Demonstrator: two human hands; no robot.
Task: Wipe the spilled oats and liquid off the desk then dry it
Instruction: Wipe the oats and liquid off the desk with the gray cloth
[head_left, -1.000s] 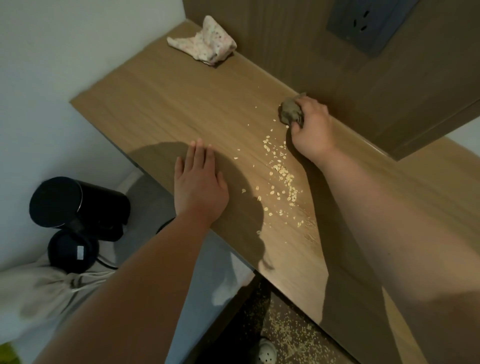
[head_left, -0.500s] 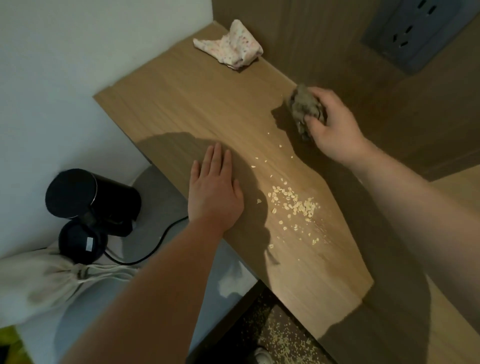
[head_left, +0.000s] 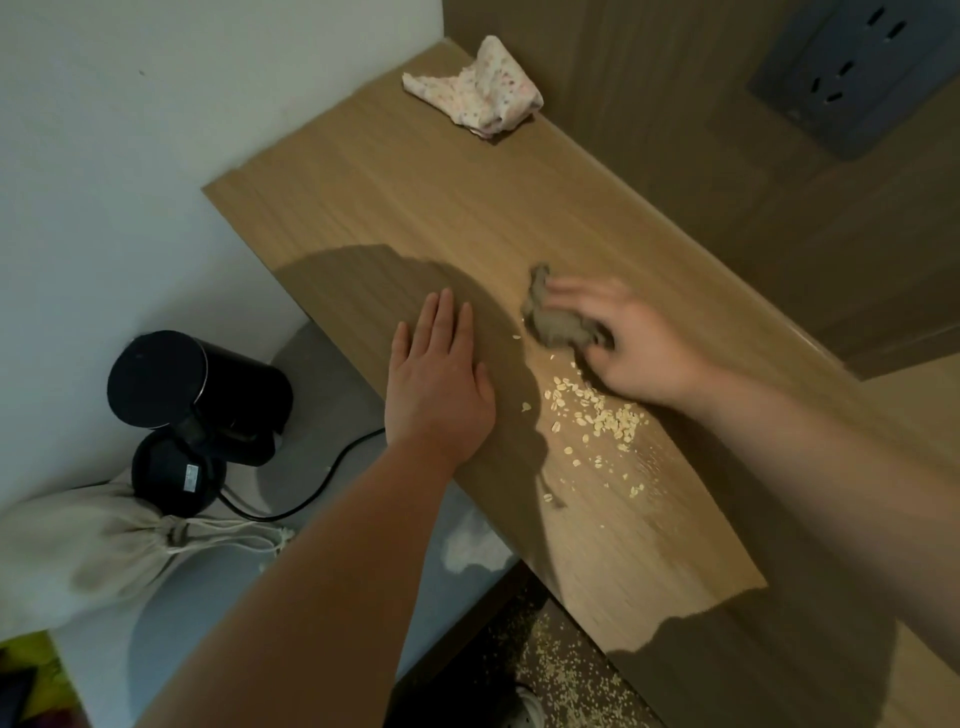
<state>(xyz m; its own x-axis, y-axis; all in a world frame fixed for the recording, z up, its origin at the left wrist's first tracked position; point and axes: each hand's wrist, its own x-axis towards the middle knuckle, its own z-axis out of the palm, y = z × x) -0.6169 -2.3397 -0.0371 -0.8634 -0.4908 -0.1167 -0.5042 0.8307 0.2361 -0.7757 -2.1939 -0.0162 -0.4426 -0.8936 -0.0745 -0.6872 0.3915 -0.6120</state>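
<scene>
Near the front edge of the bench (head_left: 415, 208), the oats (head_left: 597, 415) lie as a loose scatter of pale, flat flakes, their band running from the grey-brown cloth (head_left: 558, 325) back toward the person. They sit just on the near side of that cloth, beside the heel of the right hand (head_left: 639, 343), whose grip curls round the crumpled wad and presses it to the wood-grain top; a pull toward the edge would likely sweep them. The left hand (head_left: 436, 384) rests flat, fingers straight and together, just left of the flakes. A speckled cloth (head_left: 475, 91) lies bunched at the far end, well apart; more flakes dot the floor (head_left: 519, 613).
</scene>
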